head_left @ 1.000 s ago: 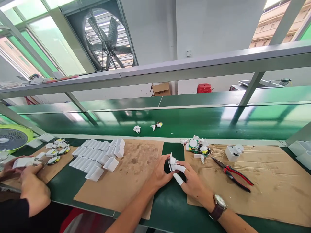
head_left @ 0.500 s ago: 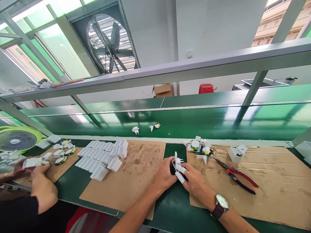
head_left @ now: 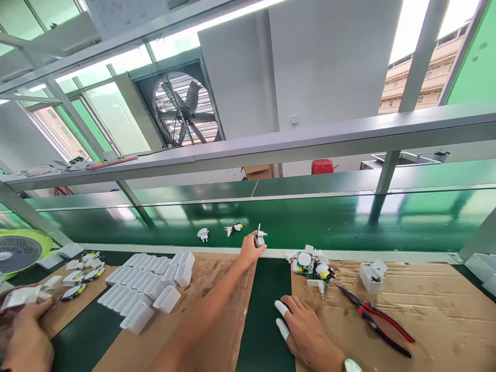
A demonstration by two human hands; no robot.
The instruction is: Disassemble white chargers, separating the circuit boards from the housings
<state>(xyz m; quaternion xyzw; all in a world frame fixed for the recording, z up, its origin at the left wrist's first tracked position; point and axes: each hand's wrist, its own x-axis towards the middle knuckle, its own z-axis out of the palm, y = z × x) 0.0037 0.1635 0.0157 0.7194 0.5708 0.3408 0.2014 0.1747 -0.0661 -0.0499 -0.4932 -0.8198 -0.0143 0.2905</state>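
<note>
My left hand (head_left: pixel 250 251) reaches forward to the near edge of the green conveyor belt, its fingers closed on a small white plug adapter (head_left: pixel 261 235) whose pins point right. My right hand (head_left: pixel 308 330) lies on the bench at the left edge of the right cardboard sheet, empty, with its fingers stretched out and white covers on two of them. Just beyond it sits a pile of circuit boards (head_left: pixel 306 262) with white plug parts. To its right lie red-and-black pliers (head_left: pixel 366 308) and a white housing (head_left: pixel 370 281) with a plug part on top.
Rows of white open housings (head_left: pixel 141 287) stand on the left cardboard (head_left: pixel 211 299). On the belt (head_left: pixel 310 222) lie a white plug piece (head_left: pixel 203 234) and a plug with its board (head_left: pixel 234 228). A co-worker's hands (head_left: pixel 29 320) hold a white part at the far left, near a green fan (head_left: pixel 19 253).
My left hand has carried the plug adapter forward to the belt's edge. My right hand has let go of it and come down on the bench. The camera view has tilted up.
</note>
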